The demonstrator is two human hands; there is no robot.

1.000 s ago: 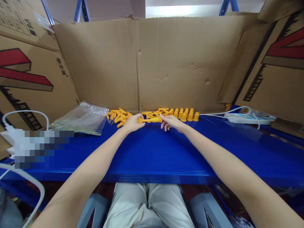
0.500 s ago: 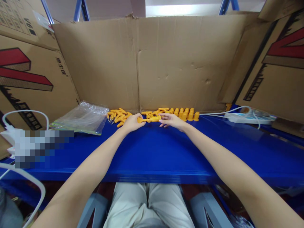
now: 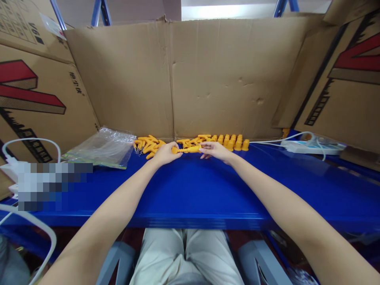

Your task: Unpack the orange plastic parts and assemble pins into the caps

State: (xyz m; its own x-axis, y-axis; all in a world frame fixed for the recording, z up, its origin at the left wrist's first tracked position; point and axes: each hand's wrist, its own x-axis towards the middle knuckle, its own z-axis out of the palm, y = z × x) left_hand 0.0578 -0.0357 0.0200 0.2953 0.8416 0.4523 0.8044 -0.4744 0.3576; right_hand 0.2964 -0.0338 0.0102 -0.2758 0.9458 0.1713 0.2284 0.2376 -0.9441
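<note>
Above the blue tabletop, a slim orange plastic piece lies level between my two hands. It has a rounded end on the left, a thin neck and a wider body on the right; I cannot tell whether it is one part or two joined. My left hand is closed on the rounded end. The fingers of my right hand pinch the wider end. Behind my left hand lie several orange handle-like pieces with dark coiled metal tips. More orange pieces lie behind the held one. Orange thimble-shaped cups stand in rows beyond my right hand.
A clear plastic bag lies on the blue table at the left. Cardboard walls off the back and both sides. A white power strip with cables sits at the right, and white cables and plugs at the left.
</note>
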